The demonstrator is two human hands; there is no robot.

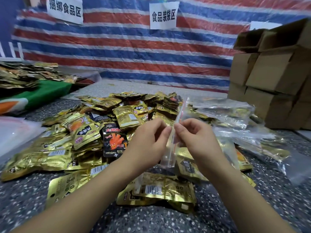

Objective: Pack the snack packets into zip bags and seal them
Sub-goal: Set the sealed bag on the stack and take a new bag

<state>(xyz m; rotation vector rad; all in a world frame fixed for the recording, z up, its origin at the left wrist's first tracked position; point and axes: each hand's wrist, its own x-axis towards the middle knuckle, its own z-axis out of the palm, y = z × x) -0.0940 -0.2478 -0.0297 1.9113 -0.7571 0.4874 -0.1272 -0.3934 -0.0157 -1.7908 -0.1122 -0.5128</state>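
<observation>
Pinching a clear, crinkly zip bag (170,148) by its mouth edge, both hands are raised over the pile: left hand (148,140) grips one lip w/ thumb and forefinger, right hand (198,140) grips the other, fingers curled. The bag hangs thin and edge-on between them, red zip strip running up its top; whether anything is inside it, can't tell.

Below and ahead, shiny gold foil snack packets (94,125) lie in a loose heap on the speckled dark floor (151,219), flat and wrinkled, too many to count. One black packet (114,142) w/ orange print sits among them, just left of the left hand. Approx 3 gold packets lie overlapped near the forearms.

To the right, filled clear bags (235,115) are strewn, glossy, overlapping. Behind them stands a stack of brown cardboard boxes (272,78), top flaps open. Far left, more gold packets rest on a green cloth (47,93).

Striped red-blue-white tarp (126,52) forms the back wall, w/ 2 readable white paper signs (164,15). Bare floor shows only nearest the person and at far right.
</observation>
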